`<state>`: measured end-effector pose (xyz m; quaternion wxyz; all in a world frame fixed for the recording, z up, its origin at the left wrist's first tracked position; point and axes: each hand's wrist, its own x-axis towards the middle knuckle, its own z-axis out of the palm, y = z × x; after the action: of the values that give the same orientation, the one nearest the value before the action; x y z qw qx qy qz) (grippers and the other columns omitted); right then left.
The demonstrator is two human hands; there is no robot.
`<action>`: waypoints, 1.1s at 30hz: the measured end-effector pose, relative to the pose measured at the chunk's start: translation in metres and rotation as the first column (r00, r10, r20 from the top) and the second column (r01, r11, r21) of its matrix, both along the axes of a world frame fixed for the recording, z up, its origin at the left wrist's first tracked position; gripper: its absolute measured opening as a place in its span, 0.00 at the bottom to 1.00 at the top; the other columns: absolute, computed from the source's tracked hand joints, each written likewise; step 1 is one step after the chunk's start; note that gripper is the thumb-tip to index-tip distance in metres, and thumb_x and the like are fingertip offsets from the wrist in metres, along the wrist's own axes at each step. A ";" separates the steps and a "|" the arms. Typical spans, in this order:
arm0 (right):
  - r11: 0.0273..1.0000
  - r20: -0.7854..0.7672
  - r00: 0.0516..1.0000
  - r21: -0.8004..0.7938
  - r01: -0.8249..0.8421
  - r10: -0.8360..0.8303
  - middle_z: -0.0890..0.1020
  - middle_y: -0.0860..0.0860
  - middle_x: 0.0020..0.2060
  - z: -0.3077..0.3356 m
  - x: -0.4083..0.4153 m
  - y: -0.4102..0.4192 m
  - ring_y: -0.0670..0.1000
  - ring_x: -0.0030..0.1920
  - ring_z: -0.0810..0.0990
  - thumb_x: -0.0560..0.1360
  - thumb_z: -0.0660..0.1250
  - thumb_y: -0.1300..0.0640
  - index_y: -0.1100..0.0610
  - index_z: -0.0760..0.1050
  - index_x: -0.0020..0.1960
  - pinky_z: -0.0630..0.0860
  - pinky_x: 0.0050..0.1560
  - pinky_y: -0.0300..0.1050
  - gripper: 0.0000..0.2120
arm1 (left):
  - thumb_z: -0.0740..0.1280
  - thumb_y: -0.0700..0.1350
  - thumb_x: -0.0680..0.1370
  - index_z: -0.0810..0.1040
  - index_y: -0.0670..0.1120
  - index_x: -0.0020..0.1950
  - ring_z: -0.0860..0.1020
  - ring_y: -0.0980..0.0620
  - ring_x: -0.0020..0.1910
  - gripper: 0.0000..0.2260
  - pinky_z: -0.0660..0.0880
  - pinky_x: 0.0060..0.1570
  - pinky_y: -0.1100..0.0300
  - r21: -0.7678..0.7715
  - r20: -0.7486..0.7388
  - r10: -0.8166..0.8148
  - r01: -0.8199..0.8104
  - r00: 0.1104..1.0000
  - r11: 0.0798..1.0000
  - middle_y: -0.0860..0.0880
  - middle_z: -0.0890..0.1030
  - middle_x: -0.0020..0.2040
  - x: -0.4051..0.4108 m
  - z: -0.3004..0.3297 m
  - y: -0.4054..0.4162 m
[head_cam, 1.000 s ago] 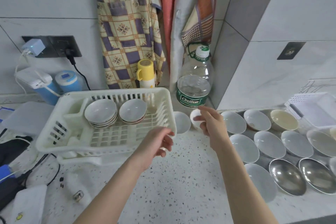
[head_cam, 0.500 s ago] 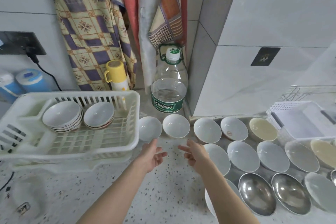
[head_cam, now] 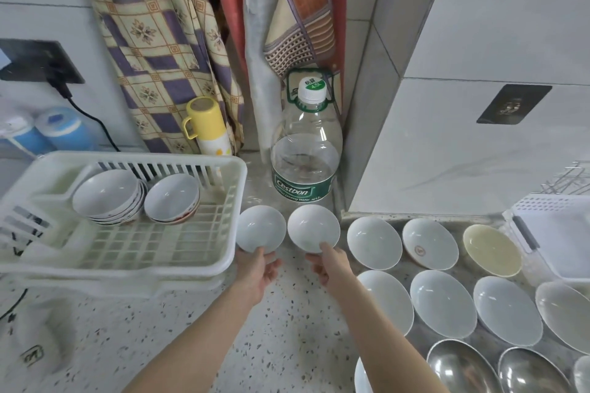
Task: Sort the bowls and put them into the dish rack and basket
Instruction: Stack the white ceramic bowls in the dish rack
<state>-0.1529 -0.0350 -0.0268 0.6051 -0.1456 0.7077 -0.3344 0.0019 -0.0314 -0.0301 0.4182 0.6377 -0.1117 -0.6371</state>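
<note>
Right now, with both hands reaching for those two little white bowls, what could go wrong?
1. Each hand touches only the near rim: the left hand at the left small bowl, the right hand at the right small bowl. A thin edge hold might slip.
2. The water bottle stands just behind; a lifted bowl could knock it.
3. The dish rack wall sits beside the left bowl and might get clipped.

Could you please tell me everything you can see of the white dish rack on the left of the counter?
The dish rack is white plastic with a slatted floor, slotted back wall and rounded rim, sitting level on the speckled counter. It holds a stack of bowls and a second, smaller stack, upright near its back. Neither hand touches it.
</note>
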 end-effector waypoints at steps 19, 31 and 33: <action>0.943 0.016 0.985 -0.287 0.168 -0.170 0.85 0.61 0.36 0.077 0.016 0.043 0.45 0.19 0.54 0.75 0.54 0.63 0.64 0.73 0.49 0.55 0.18 0.35 0.11 | 0.60 0.39 0.76 0.69 0.51 0.67 0.70 0.53 0.26 0.19 0.69 0.27 0.61 -0.022 0.194 -0.471 0.484 0.860 0.875 0.39 0.86 0.40 0.057 0.045 0.076; 0.866 -0.159 0.986 -0.485 -0.123 0.050 0.85 0.60 0.34 0.172 0.093 0.025 0.43 0.18 0.58 0.74 0.57 0.63 0.61 0.75 0.44 0.57 0.18 0.35 0.07 | 0.59 0.40 0.73 0.75 0.47 0.59 0.68 0.54 0.23 0.15 0.62 0.23 0.63 -0.191 0.225 -0.429 0.472 0.874 0.861 0.36 0.84 0.37 0.179 0.132 0.083; 0.863 -0.209 0.973 -0.470 -0.187 0.097 0.85 0.59 0.32 0.173 0.115 0.017 0.43 0.18 0.59 0.74 0.57 0.63 0.60 0.75 0.45 0.57 0.18 0.35 0.08 | 0.58 0.38 0.75 0.75 0.46 0.58 0.67 0.54 0.22 0.13 0.63 0.22 0.62 -0.205 0.255 -0.355 0.409 0.899 0.889 0.36 0.84 0.37 0.211 0.134 0.079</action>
<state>-0.0380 -0.0183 0.1458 0.5062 -0.3742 0.6394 -0.4416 0.2132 0.0476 0.1035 0.3478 0.6080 -0.3598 -0.6164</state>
